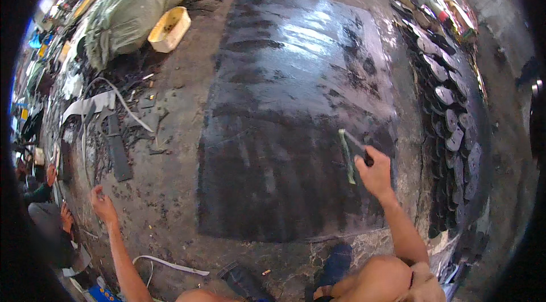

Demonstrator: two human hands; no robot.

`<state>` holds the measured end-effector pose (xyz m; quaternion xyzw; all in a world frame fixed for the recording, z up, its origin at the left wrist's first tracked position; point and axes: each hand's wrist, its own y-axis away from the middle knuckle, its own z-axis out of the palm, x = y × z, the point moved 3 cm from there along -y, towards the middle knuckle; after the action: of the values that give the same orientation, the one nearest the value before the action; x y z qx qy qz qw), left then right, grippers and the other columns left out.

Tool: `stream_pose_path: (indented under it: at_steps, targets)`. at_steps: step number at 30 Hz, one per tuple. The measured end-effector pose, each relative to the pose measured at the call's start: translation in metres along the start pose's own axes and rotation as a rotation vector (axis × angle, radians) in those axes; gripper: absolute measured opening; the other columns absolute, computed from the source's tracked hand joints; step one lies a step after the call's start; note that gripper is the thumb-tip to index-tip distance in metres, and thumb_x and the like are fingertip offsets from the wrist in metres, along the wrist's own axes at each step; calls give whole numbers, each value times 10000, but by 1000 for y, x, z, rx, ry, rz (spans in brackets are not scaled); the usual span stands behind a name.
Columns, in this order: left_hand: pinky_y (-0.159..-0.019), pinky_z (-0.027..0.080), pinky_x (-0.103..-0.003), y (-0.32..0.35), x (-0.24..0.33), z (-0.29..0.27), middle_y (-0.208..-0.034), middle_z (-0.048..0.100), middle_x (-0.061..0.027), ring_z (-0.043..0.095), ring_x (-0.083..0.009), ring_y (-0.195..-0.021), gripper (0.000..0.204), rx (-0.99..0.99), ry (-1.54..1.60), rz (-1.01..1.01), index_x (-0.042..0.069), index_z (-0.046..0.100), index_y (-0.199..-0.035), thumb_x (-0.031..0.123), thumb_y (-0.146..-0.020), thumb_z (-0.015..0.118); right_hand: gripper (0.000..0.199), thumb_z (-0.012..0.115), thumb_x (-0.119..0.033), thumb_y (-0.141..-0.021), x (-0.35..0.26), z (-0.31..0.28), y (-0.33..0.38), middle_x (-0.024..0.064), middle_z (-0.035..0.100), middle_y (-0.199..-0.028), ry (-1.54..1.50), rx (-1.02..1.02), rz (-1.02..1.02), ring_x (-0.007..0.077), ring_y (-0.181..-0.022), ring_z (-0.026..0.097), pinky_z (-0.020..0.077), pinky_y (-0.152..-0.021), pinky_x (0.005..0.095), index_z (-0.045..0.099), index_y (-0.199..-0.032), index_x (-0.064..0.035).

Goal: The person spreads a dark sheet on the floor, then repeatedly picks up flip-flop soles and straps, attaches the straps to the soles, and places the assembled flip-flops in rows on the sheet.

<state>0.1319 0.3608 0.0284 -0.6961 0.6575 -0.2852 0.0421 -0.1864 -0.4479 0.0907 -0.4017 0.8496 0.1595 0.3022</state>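
A large dark sheet lies flat on the floor in front of me, its far half shiny, as if wet, with streaks and bare patches. My right hand is closed round the handle of a spreader with a long, pale green edge. That edge rests on or just over the sheet's right side; I cannot tell which. Off to the left of the sheet, my left hand hangs over the floor with its fingers loosely bent and apart, and nothing shows in it.
Rows of overlapping dark sole-shaped pieces line the right side. A yellowish tub stands far left beside a big wrapped plastic bundle. Offcut strips and scraps litter the left floor. Another person's hands show at the left edge.
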Motion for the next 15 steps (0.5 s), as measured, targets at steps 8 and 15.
stream_pose_path:
  at_steps: [8,15]
  targets:
    - [-1065,464,-444,36,127,-37,-1371,591,-171,583,-364,-1222,476,-204,-347,623,8,612,-1407,7,-932,621,449,707,-229,-950,127,-72,-136,246,720,-1162,-278,256,223,357,-1098,690,514,-953,440,654,-1289,60]
    - [-967,513,-412,143,164,-254,-1251,647,-143,618,-290,-1100,403,-598,-231,-67,-37,633,-1353,61,-963,654,517,742,-303,-897,173,-116,-284,253,727,-1239,71,132,174,394,-1155,702,536,-1001,475,685,-1340,-43]
